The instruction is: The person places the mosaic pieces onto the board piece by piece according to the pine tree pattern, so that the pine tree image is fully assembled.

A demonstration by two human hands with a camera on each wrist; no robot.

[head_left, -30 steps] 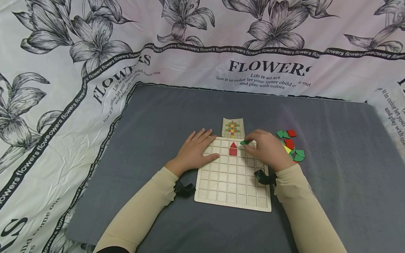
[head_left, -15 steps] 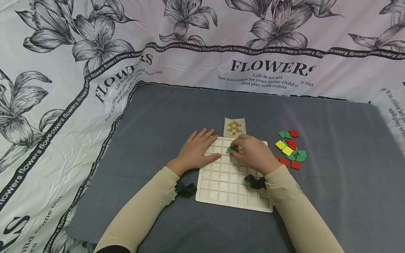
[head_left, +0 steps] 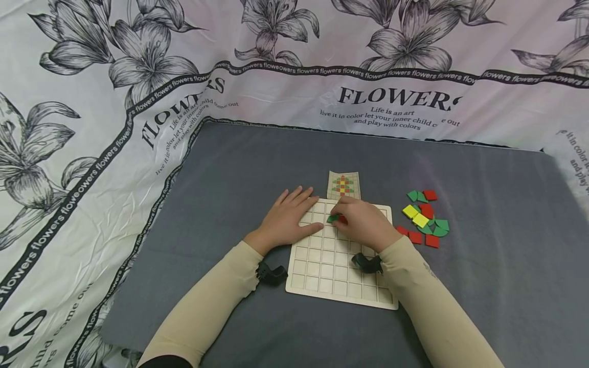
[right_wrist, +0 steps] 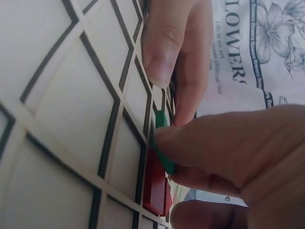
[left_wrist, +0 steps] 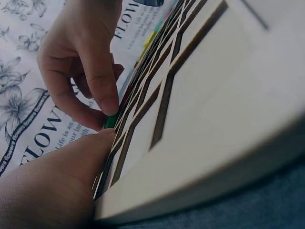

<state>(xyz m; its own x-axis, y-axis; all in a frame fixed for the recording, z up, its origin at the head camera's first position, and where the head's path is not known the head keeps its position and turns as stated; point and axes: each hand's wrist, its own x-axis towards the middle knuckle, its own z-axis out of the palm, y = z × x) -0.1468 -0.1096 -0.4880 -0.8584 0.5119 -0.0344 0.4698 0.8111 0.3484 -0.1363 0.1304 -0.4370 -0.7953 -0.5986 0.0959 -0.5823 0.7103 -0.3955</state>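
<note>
Between thumb and fingers my right hand (head_left: 361,222) pinches a green tile (head_left: 332,219), held tilted at a cell of the wooden grid board (head_left: 338,271). In the right wrist view the green tile (right_wrist: 163,143) stands beside a red tile (right_wrist: 155,186) seated in the grid. My left hand (head_left: 287,217) rests with spread, straight fingers on the board's upper left edge. From the left wrist, the green tile (left_wrist: 110,122) shows between the right hand's fingertips, close to the left thumb. The right hand mostly hides the red tiles in the head view.
A small pattern card (head_left: 343,185) lies against the board's far edge. To the right, loose red (head_left: 431,240), yellow (head_left: 409,211) and green (head_left: 441,224) tiles lie scattered on the grey table cover (head_left: 497,266). A flower-printed cloth (head_left: 276,92) hangs behind.
My right hand has moved left across the board with the green tile, to just left of the red tiles. The left hand has stayed on the board's edge.
</note>
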